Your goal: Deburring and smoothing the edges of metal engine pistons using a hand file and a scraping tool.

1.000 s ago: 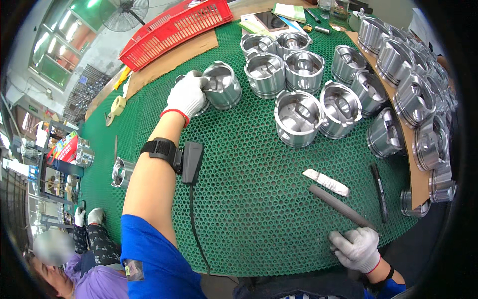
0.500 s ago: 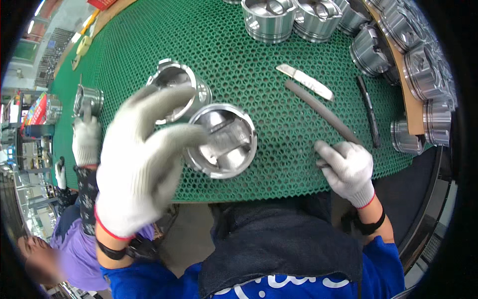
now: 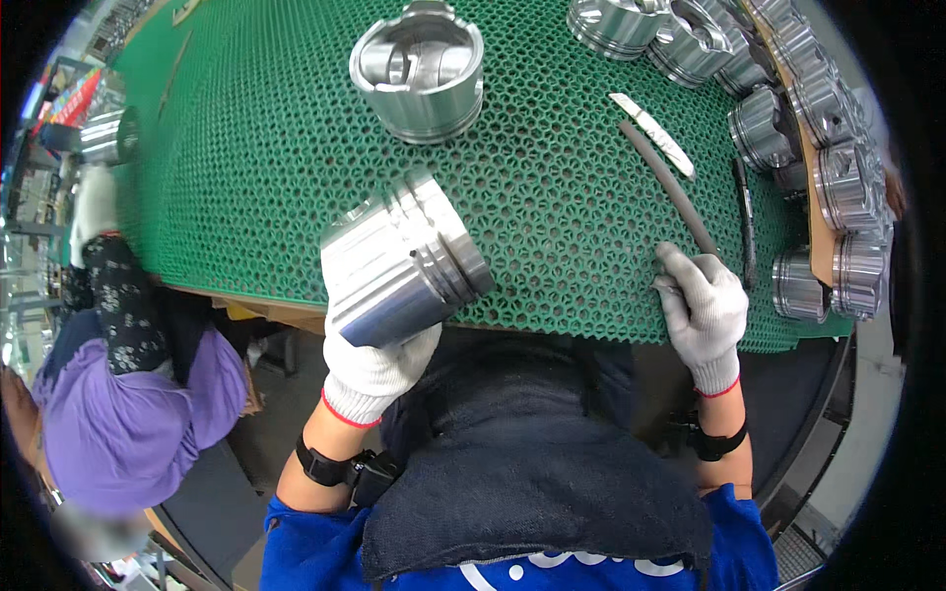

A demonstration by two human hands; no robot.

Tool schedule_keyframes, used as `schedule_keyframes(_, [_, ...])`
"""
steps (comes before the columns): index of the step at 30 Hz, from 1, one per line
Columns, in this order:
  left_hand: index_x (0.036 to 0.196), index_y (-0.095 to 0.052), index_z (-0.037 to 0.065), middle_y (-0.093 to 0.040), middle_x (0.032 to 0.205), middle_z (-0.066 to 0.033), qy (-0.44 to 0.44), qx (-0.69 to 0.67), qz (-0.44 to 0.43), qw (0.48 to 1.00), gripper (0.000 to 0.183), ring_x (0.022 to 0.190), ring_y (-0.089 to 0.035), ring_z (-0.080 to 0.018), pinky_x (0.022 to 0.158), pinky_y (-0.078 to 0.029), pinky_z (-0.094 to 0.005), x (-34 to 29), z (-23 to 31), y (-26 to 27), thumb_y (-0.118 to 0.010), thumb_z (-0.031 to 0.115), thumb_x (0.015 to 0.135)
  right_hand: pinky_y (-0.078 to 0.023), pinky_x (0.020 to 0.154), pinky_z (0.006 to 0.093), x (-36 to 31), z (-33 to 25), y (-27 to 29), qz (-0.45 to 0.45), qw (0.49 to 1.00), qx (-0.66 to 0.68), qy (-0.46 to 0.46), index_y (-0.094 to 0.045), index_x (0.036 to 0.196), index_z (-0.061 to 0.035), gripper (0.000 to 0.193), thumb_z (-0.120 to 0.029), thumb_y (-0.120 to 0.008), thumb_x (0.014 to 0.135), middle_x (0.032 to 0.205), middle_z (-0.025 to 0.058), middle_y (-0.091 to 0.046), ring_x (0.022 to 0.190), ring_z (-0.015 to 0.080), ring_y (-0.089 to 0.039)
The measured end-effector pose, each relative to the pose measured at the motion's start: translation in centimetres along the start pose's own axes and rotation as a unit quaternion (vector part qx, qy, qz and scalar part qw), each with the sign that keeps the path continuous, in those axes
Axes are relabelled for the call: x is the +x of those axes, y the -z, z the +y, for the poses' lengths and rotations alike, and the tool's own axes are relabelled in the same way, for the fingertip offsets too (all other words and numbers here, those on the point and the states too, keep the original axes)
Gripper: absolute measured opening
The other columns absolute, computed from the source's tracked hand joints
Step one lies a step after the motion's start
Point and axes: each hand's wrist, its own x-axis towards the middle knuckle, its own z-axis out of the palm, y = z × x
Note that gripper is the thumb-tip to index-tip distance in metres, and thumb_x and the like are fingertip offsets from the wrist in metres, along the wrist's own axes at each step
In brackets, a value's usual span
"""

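One silver piston (image 3: 409,261) in the grip of the gloved left hand (image 3: 379,364), over the near edge of the green mat (image 3: 552,236). Holds it tilted, grooved end toward the mat's right side, palm beneath and most fingers hidden behind the metal. Curls the gloved right hand (image 3: 702,305) half closed at the mat's near edge, toward its right end, thumb close to the fingertips; cannot tell about anything small pinched between them. Just beside those knuckles on the mat, the near end of a gray rod (image 3: 670,187); near its far end, a white strip (image 3: 653,136); closer to the mat's right side, a black marker (image 3: 746,222). Farther in on the mat, an upright piston (image 3: 424,108), hollow end up. Along the mat's right side, more pistons (image 3: 688,44) and a brown board (image 3: 820,231). At the mat's left end, a co-worker's gloved hand (image 3: 97,202), blurred, near another piston (image 3: 108,136).
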Motion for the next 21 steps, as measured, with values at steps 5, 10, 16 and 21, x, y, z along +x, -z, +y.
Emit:
schedule_keyframes(5, [0.109,-0.071,0.010,-0.070,0.108,-0.0104,-0.049,-0.038,0.011,0.998,0.036,0.107,-0.064,-0.0315,0.096,-0.048,-0.0428,-0.5,-0.7,-0.7,-0.074,0.013,0.073,-0.051,0.064,0.0355,0.2,-0.2,-0.4,0.001,1.000,-0.015,-0.011,-0.071,0.107,-0.0156,0.034,-0.010,-0.075,0.074,0.075,0.0041,-0.062,0.069,0.0244,-0.064])
schedule_keyframes(10, [0.105,-0.071,0.008,-0.071,0.103,-0.0075,-0.038,-0.071,-0.002,0.997,0.031,0.098,-0.067,-0.0319,0.088,-0.051,-0.0402,-0.4,-0.7,-0.2,-0.072,0.010,0.074,-0.051,0.064,0.0355,0.5,-0.5,-0.5,-0.004,1.000,-0.023,-0.019,-0.071,0.107,-0.0157,0.033,-0.010,-0.075,0.074,0.075,0.0045,-0.061,0.069,0.0246,-0.063])
schedule_keyframes(16, [0.119,-0.061,0.000,-0.070,0.107,-0.0146,0.222,-0.219,0.003,0.950,0.040,0.098,-0.067,-0.0272,0.089,-0.051,-0.0393,2.8,1.3,3.9,-0.068,0.011,0.081,-0.051,0.063,0.0365,0.1,-0.1,-0.7,0.013,0.999,-0.033,-0.010,-0.071,0.108,-0.0153,0.034,-0.009,-0.075,0.074,0.076,0.0056,-0.061,0.069,0.0255,-0.063])
schedule_keyframes(21, [0.140,-0.043,0.003,-0.063,0.123,-0.0127,0.268,-0.919,0.041,0.285,0.060,0.113,-0.062,-0.0246,0.103,-0.048,-0.0401,3.6,2.4,4.3,-0.064,0.025,0.088,-0.050,0.065,0.0378,-0.1,-0.2,-0.2,0.009,0.999,-0.031,-0.018,-0.070,0.110,-0.0145,0.035,-0.008,-0.073,0.075,0.078,0.0062,-0.060,0.071,0.0267,-0.062])
